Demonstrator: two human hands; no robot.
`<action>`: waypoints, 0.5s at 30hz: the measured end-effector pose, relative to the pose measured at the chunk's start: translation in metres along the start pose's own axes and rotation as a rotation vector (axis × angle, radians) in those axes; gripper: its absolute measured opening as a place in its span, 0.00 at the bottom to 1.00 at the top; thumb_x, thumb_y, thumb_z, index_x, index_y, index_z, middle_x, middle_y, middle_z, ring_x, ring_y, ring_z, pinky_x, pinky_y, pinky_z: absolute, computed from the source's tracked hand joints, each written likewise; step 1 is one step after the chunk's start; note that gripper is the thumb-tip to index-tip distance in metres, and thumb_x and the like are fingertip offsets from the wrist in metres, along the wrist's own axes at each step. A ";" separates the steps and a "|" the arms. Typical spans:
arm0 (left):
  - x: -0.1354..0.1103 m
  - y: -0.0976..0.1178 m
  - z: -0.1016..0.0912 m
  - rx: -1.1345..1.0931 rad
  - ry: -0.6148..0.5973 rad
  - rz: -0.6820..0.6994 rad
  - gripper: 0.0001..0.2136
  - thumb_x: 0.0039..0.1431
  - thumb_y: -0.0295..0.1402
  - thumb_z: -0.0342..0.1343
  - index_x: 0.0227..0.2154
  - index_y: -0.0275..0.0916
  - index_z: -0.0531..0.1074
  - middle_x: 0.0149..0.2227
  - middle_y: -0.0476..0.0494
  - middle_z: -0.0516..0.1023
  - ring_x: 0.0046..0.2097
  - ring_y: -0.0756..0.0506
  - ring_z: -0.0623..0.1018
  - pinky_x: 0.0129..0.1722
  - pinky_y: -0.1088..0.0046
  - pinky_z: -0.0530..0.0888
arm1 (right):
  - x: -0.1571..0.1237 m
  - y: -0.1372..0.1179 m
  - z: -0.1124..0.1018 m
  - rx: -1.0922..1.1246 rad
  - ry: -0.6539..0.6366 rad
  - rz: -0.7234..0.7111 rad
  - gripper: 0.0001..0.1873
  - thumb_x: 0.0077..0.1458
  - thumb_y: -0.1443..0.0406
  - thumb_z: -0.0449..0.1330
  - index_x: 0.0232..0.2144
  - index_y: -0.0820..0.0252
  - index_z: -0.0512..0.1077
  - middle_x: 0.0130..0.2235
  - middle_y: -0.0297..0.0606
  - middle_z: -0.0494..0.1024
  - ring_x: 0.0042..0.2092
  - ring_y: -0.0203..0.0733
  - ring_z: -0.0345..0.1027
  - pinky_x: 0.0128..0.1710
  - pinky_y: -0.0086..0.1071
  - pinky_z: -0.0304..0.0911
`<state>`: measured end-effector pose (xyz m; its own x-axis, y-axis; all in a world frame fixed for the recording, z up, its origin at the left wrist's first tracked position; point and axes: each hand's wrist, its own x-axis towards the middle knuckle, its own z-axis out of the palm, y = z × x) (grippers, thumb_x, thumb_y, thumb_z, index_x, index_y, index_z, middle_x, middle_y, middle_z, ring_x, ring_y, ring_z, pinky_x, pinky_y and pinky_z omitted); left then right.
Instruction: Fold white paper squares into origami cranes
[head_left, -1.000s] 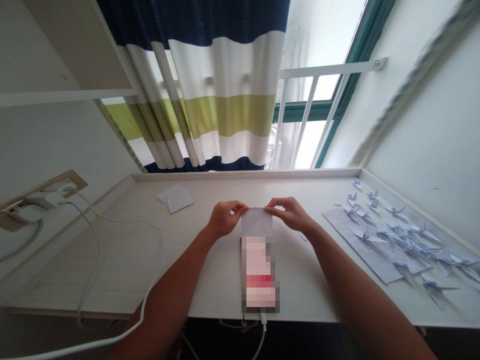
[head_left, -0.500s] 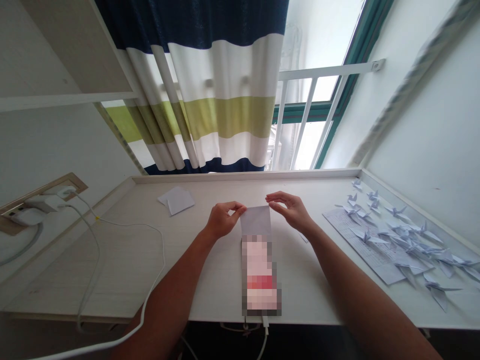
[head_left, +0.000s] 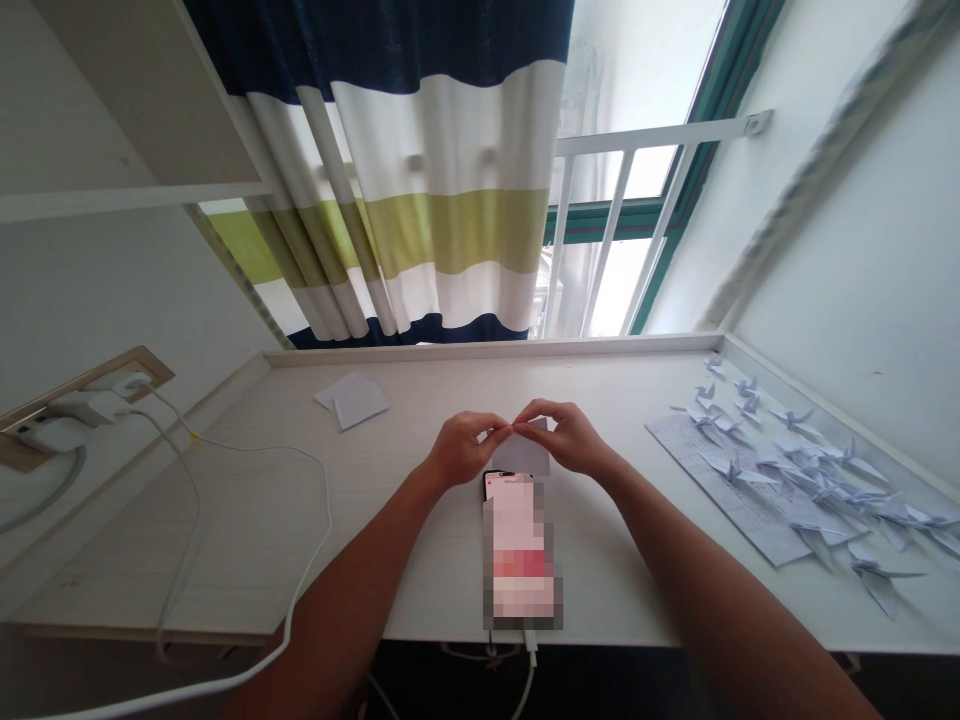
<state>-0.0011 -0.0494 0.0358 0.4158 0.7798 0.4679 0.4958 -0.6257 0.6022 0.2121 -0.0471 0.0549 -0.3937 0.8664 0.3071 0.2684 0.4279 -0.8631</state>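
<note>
A pale sheet of paper [head_left: 521, 455] lies at the centre of the desk, its lower edge on the top end of a phone [head_left: 521, 560]. The phone's screen is pixelated and unreadable. My left hand [head_left: 465, 450] and my right hand [head_left: 562, 438] meet over the paper's upper edge, their fingertips almost touching. Both pinch that edge, and the fingers hide its top corners. Neither hand touches the phone.
A small stack of white paper [head_left: 352, 400] lies on the light wooden desk [head_left: 225, 530] at the far left. Several paper cranes [head_left: 787, 470] sit on a printed sheet to the right. A white cable runs from a wall charger [head_left: 67, 425] across the desk.
My hands have closed toward each other onto the paper's upper edge. My right hand has come down from its raised position, and the paper now looks shorter, exposing the phone's top end.
</note>
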 end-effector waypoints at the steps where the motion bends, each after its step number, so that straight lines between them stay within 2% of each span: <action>1: 0.000 0.000 0.000 0.000 0.006 -0.004 0.10 0.66 0.38 0.55 0.35 0.42 0.80 0.35 0.46 0.84 0.37 0.44 0.80 0.43 0.66 0.72 | 0.000 0.000 -0.001 -0.010 -0.001 0.006 0.14 0.58 0.53 0.65 0.34 0.57 0.80 0.37 0.40 0.82 0.40 0.47 0.75 0.36 0.37 0.70; 5: 0.000 0.000 -0.001 -0.050 0.048 -0.031 0.10 0.66 0.38 0.55 0.35 0.42 0.80 0.35 0.47 0.84 0.36 0.45 0.80 0.42 0.68 0.72 | 0.000 0.001 -0.004 -0.003 0.018 0.009 0.14 0.58 0.53 0.64 0.33 0.57 0.79 0.37 0.39 0.82 0.39 0.46 0.75 0.36 0.37 0.69; 15: 0.000 -0.001 -0.012 0.004 0.112 -0.042 0.10 0.65 0.38 0.57 0.34 0.42 0.81 0.34 0.46 0.84 0.35 0.45 0.80 0.39 0.69 0.73 | 0.001 0.000 -0.010 0.033 0.036 -0.028 0.14 0.58 0.53 0.64 0.32 0.56 0.81 0.36 0.40 0.82 0.39 0.46 0.74 0.42 0.39 0.68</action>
<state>-0.0107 -0.0489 0.0429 0.3069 0.8026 0.5114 0.5146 -0.5920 0.6203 0.2199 -0.0436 0.0596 -0.3689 0.8630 0.3450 0.2280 0.4439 -0.8666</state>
